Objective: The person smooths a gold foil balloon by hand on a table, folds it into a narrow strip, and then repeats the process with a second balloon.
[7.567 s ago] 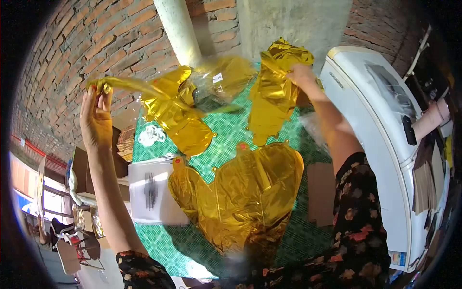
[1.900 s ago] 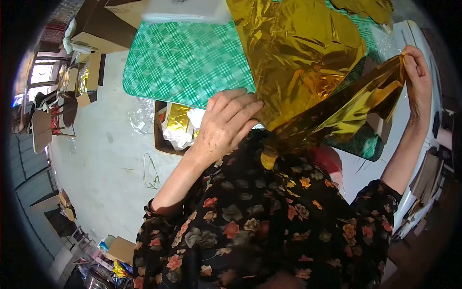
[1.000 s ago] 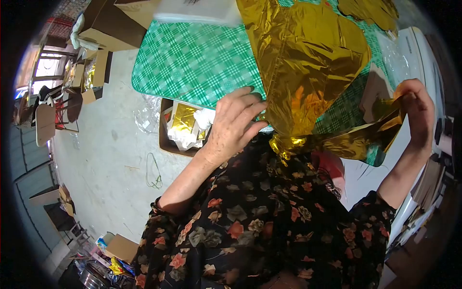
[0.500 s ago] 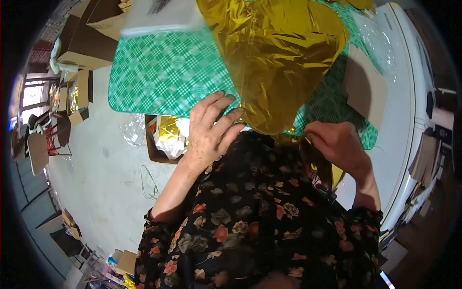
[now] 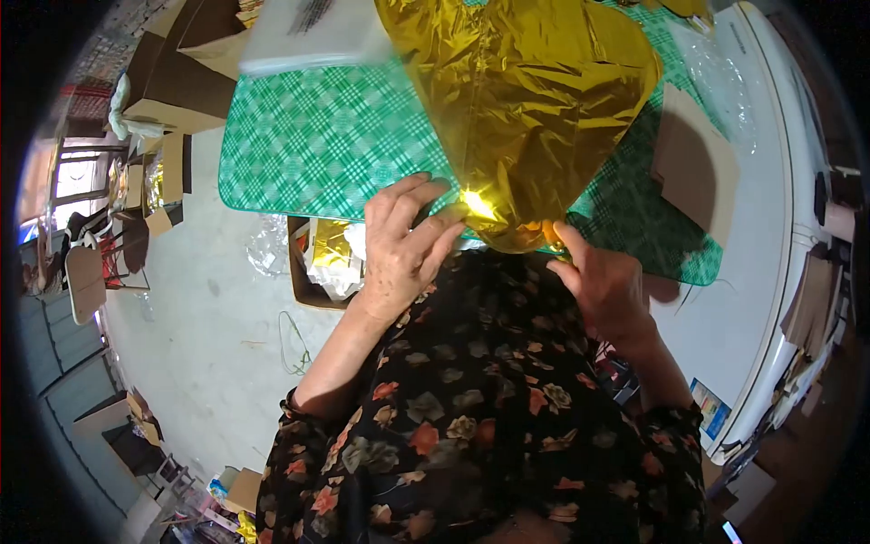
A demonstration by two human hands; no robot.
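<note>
A shiny gold foil sheet (image 5: 544,100) lies over a green checked cloth (image 5: 326,136), its narrow rounded end at the near edge. My left hand (image 5: 399,240) rests at the left side of that end, fingers bent and fingertips on the foil's edge. On the right side of the end, my right hand (image 5: 603,272) has thumb and index finger close about the foil's edge, beside a small golden piece whose shape is unclear.
A clear plastic bag stack (image 5: 313,36) lies at the back left of the cloth, cardboard (image 5: 693,163) at the right. Below the cloth's left edge stands an open box (image 5: 313,295) with foil scraps. More boxes (image 5: 177,77) stand at the upper left.
My right hand has moved left and up to the foil's rounded end. The dark gold strip that hung below it is no longer seen. A bright glint now shows near my left fingertips.
</note>
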